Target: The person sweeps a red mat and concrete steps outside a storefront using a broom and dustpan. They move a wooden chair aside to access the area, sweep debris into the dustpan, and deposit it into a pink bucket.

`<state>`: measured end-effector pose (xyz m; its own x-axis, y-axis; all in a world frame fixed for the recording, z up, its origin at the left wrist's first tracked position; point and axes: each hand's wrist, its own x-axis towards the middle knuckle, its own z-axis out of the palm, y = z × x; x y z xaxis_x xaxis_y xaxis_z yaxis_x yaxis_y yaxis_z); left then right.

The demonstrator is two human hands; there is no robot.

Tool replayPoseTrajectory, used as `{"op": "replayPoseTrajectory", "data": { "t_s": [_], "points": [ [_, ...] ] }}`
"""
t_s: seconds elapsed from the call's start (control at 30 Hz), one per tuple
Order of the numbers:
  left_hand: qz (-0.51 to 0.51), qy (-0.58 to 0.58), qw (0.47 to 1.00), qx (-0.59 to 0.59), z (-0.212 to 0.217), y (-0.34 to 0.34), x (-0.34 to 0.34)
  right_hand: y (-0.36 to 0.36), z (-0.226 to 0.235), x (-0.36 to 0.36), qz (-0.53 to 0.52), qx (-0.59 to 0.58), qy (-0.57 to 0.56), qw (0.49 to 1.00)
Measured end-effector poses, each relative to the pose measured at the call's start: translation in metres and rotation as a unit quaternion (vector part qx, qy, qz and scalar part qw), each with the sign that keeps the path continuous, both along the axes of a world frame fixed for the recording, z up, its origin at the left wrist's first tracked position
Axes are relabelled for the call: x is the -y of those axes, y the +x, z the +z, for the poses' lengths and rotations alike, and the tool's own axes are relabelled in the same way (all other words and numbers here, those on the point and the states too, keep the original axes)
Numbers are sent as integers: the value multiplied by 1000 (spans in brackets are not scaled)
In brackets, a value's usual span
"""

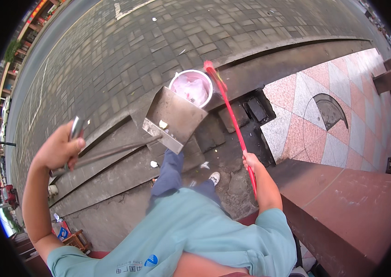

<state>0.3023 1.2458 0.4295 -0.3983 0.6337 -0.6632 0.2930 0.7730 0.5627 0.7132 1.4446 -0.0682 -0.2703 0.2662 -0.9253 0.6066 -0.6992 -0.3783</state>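
My left hand (59, 147) grips the long metal handle of a square metal dustpan (173, 117), raised and tilted toward a round bin (191, 87) lined with a pink bag. A few scraps of litter lie inside the pan. My right hand (250, 161) holds the red stick of a broom (230, 117), whose red bristle head (210, 68) sits beside the bin's right rim. My legs in blue trousers and a white shoe (214, 177) stand on the concrete below.
Grey brick paving (126, 51) stretches beyond the bin. Concrete steps (112, 166) run under the pan, with bits of litter (154, 164) on them. A drain opening (256, 110) lies by the broom. Pink patterned tiles (338, 111) and a brown ledge (343, 203) are at right.
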Motion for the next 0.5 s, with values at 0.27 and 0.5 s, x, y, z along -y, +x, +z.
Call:
{"op": "replayPoseTrajectory", "data": {
  "t_s": [0.27,0.5],
  "points": [
    [-105,-16,977,186,-118,110,-44,33,12,-24,-85,-75,-47,992],
    [93,58,972,210,-362,163,-92,-8,24,-29,-199,-187,-185,944]
  ]
}}
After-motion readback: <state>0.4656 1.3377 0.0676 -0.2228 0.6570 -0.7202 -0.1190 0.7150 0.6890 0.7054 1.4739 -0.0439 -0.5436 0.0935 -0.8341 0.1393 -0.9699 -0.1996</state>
